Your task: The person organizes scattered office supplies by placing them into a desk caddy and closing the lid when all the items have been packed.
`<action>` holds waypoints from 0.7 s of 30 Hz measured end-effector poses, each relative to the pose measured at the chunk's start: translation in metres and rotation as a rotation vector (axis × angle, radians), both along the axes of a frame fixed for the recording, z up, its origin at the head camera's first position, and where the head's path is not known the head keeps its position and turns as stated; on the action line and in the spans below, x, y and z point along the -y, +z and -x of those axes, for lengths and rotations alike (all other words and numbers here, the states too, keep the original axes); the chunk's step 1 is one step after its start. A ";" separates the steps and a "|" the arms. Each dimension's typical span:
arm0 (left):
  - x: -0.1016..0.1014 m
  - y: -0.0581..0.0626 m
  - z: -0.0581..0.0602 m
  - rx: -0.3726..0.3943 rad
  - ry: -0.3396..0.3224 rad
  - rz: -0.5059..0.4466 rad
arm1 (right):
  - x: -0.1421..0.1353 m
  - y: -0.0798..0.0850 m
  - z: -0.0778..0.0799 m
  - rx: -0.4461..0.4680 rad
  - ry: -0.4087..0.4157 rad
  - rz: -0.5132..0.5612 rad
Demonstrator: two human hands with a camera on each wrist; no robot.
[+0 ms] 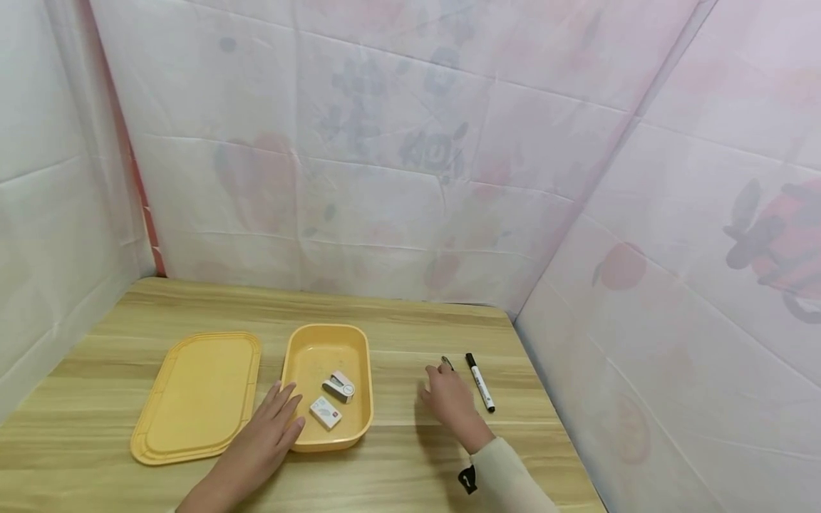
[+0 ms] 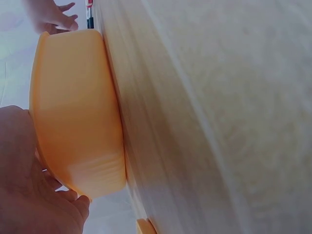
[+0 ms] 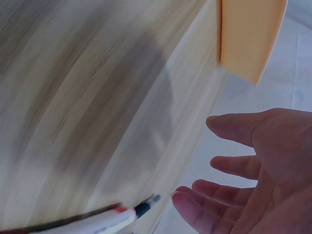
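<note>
My left hand [image 1: 269,427] rests on the left rim of a yellow plastic box [image 1: 370,388], with its fingers extended along the edge. Inside the box lie a small white and grey stapler [image 1: 338,387] and a little white carton [image 1: 325,412]. Over the table to the right of the box, my right hand [image 1: 449,402] has its fingers spread and loosely bent, with nothing between them. Just beyond its fingertips shows the dark end of a slim item [image 1: 447,363], mostly hidden by the hand. A white marker with black ends [image 1: 481,382] lies to its right.
A flat yellow lid [image 1: 199,395] lies on the wooden table [image 1: 398,335] left of the box. Printed pale sheets [image 1: 385,178] hang behind the table and along both sides. A black tag [image 1: 467,479] hangs by the right sleeve.
</note>
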State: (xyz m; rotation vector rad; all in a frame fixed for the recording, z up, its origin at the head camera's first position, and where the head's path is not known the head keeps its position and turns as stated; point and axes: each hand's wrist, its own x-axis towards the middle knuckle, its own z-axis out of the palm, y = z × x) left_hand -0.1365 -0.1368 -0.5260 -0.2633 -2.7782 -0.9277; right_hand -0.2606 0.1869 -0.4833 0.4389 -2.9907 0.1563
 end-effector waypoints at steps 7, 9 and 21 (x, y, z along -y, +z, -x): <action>0.001 0.000 -0.001 0.029 0.004 -0.007 | -0.018 -0.005 0.001 0.018 -0.036 0.025; 0.000 0.000 -0.001 0.034 0.003 -0.006 | -0.022 -0.006 0.000 0.039 -0.059 0.024; -0.001 0.002 -0.001 0.014 0.008 0.010 | -0.044 -0.013 -0.005 0.067 -0.137 0.002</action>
